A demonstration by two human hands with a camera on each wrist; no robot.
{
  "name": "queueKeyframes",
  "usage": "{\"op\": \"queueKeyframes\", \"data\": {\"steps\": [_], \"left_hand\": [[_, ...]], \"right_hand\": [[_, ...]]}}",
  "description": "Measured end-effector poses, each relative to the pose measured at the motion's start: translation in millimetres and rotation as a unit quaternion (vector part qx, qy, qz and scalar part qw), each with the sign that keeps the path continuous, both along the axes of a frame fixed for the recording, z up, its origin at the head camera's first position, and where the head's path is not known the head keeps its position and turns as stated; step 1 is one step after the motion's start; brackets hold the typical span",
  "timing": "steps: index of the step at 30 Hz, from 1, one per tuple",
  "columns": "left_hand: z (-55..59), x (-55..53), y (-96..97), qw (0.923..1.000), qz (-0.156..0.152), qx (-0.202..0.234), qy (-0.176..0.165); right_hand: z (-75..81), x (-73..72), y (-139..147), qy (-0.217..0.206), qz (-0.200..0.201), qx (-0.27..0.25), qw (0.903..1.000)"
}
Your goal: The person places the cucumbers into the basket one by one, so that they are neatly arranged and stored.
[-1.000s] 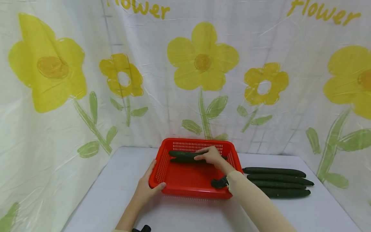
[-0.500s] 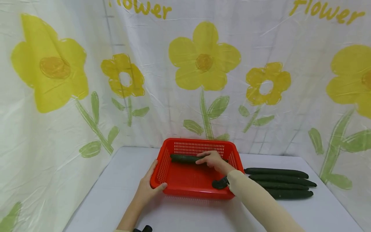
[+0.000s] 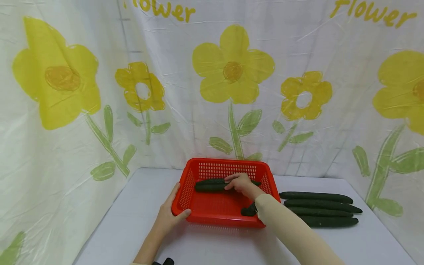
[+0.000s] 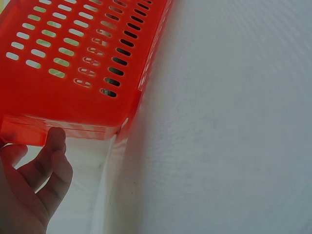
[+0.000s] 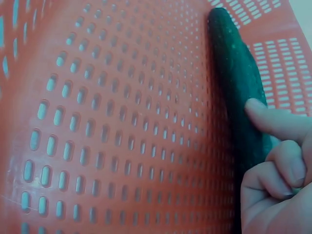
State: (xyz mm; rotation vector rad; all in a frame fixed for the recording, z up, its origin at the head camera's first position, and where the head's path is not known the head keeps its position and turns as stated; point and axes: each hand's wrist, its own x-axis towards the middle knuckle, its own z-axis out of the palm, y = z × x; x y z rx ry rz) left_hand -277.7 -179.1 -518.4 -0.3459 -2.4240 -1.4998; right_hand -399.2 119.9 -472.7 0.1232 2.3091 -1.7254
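A red plastic basket (image 3: pixel 225 221) with slotted walls stands at the middle of the table. My left hand (image 3: pixel 166 213) grips its left front corner, thumb over the front rim and fingers along the left side; the left wrist view shows curled fingers at the basket's edge. Inside, against the back wall, two dark green cucumbers lie side by side. My right hand (image 3: pixel 242 184) reaches in and pinches the nearer cucumber (image 3: pixel 209 188), hiding its middle. The other cucumber (image 3: pixel 210 181) lies just behind. In the right wrist view the thumb presses on a cucumber (image 5: pixel 234 73).
Several more cucumbers (image 3: pixel 318 197) lie in a row on the white table (image 3: pixel 132 206), right of the basket. A black wrist device (image 3: pixel 248 209) on the right wrist hangs over the basket's front right part. A flower-printed curtain (image 3: pixel 179 129) rises behind the table.
My right hand has come slightly down and toward me with its cucumber, which now lies in front of the other one. My left hand has stayed on the basket.
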Motion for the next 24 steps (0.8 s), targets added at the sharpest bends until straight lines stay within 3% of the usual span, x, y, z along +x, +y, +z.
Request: {"op": "queueKeyframes", "data": {"steps": [5,14,24], "left_hand": [[0.4,-0.3,0.3,1.0000,0.002,0.003,-0.002],[-1.7,0.9,0.6,0.9999,0.000,0.010,-0.014],[-1.2,-0.7,0.1,0.9998,0.004,0.004,-0.019]], "right_hand": [[2.8,-3.8,0.5,-0.015,0.005,-0.015,0.9998],[12.4,-8.9,9.0,-0.003,0.005,-0.006,1.0000],[39.2,-1.4,18.9,0.026,0.030,0.014,0.9991]]}}
